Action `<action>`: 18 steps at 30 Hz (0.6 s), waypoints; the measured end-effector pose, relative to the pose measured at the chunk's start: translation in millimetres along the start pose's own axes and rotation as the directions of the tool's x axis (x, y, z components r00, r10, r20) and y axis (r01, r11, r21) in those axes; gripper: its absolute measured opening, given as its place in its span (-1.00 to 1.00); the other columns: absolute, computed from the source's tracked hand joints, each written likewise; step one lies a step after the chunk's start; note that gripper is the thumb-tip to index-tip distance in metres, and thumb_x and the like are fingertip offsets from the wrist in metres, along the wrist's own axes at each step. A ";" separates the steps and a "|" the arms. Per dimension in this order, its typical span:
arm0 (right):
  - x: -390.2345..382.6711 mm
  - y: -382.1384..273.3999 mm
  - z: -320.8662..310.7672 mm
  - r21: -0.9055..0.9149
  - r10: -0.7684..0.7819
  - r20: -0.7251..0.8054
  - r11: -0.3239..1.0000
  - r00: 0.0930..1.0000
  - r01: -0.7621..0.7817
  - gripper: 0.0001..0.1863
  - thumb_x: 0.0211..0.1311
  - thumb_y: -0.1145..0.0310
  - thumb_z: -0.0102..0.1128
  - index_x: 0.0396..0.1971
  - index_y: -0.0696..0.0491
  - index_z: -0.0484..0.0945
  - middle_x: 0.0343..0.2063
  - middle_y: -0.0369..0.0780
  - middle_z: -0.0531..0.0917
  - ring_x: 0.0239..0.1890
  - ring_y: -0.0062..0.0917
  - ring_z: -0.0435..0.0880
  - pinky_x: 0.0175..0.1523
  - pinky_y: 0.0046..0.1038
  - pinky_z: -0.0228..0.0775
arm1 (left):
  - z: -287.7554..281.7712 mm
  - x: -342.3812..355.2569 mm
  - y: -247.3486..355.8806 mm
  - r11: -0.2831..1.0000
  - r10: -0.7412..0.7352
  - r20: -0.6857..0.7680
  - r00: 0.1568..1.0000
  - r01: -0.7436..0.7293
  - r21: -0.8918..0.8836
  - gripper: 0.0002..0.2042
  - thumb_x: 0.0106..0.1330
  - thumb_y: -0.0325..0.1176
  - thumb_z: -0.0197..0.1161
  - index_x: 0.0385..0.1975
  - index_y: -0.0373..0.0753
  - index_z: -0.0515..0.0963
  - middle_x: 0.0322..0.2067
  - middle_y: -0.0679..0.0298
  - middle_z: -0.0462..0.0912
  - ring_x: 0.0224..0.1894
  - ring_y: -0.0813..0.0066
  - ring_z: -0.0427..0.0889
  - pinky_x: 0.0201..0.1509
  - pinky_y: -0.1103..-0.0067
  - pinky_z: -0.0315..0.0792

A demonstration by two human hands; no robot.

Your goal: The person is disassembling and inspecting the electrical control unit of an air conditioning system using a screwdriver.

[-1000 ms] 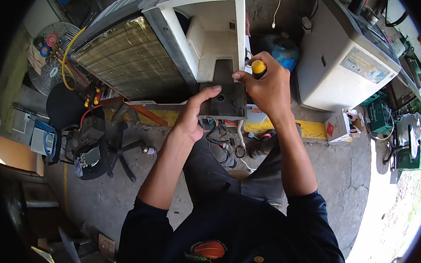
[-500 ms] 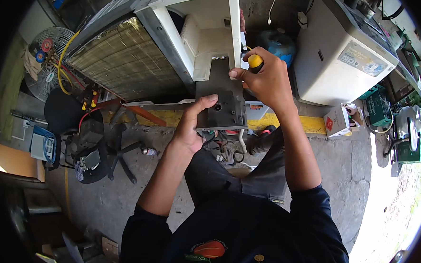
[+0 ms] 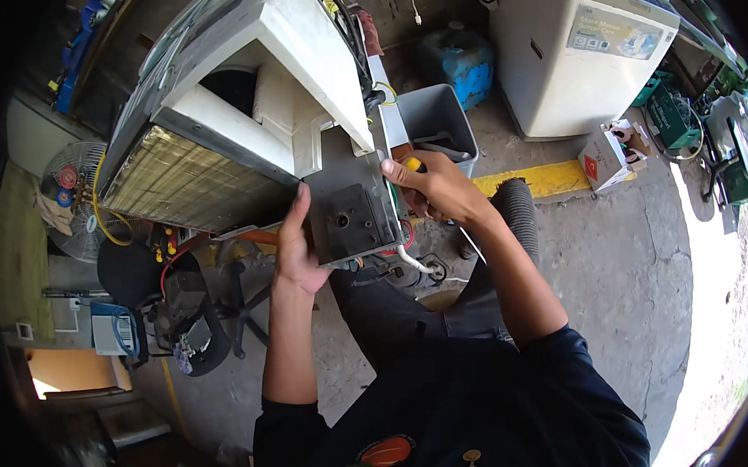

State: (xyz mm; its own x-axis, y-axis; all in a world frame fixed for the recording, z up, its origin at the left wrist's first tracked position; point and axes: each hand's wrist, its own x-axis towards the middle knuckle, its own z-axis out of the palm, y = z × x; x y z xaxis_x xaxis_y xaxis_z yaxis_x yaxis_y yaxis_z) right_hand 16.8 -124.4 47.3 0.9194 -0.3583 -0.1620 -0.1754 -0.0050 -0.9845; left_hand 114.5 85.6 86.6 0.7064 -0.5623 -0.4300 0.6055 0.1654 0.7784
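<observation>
An opened air-conditioner unit (image 3: 318, 55) with a white frame and a finned coil (image 3: 187, 177) stands tilted before me. A dark grey metal box (image 3: 324, 173) juts from its near end, with wires and a white hose below. My left hand (image 3: 294, 248) grips the box's left edge, thumb up along the side and fingers partly hidden beneath. At the right edge my right hand (image 3: 444, 189) is closed around a yellow-handled screwdriver (image 3: 415, 163), its thumb against the box. A thin, light rod below that hand looks like the shaft.
A grey bin (image 3: 448, 115) and a blue jug (image 3: 458, 64) stand beyond my right hand. Farther right are a white washing machine (image 3: 581, 62) and an open carton (image 3: 611, 155). To the left are a black swivel chair (image 3: 202, 348) and a fan (image 3: 75, 186).
The unit and box now sit turned and farther left in view. My left hand has shifted from the box's top to its left side. My right hand, with the screwdriver, has come down beside the right edge.
</observation>
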 end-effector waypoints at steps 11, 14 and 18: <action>-3.0 -5.7 7.1 0.223 0.075 0.092 0.970 0.993 -0.094 -0.39 0.18 -0.16 0.39 -0.62 0.18 0.62 -0.82 -0.31 0.37 -0.76 -0.58 0.30 -0.60 -0.53 0.11 | 11.7 17.9 -14.5 0.985 0.163 -0.011 0.987 -0.162 0.061 -0.58 0.41 -0.06 0.16 0.06 -0.26 0.55 -0.04 0.19 0.68 -0.10 0.40 0.65 -0.01 0.52 0.47; -2.4 -5.3 -5.9 0.270 0.084 0.134 0.956 0.987 -0.118 -0.47 0.19 -0.08 0.37 -0.61 0.15 0.61 -0.80 -0.33 0.40 -0.75 -0.62 0.31 -0.61 -0.57 0.07 | 29.7 14.1 -32.1 0.983 0.186 -0.032 0.982 -0.186 0.005 -0.58 0.40 -0.06 0.12 0.05 -0.26 0.54 -0.05 0.19 0.67 -0.11 0.39 0.65 -0.01 0.52 0.47; -0.9 0.2 -31.2 0.323 0.128 0.212 0.926 0.969 -0.193 -0.51 0.14 -0.08 0.38 -0.64 0.08 0.64 -0.81 -0.38 0.38 -0.79 -0.66 0.24 -0.67 -0.55 -0.05 | 54.4 -1.3 -60.5 0.972 0.205 -0.112 0.972 -0.216 -0.098 -0.52 0.44 -0.02 0.10 0.16 -0.27 0.48 0.01 0.17 0.65 0.00 0.40 0.64 0.07 0.49 0.48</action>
State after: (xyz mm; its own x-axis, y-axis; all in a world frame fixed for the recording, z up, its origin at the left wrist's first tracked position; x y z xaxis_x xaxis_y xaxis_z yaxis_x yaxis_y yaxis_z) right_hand 5.0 -153.1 49.3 0.9431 -0.1497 -0.2970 -0.2261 0.3665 -0.9025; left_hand 57.0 32.3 65.0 0.8519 -0.4221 -0.3101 0.4717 0.3611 0.8044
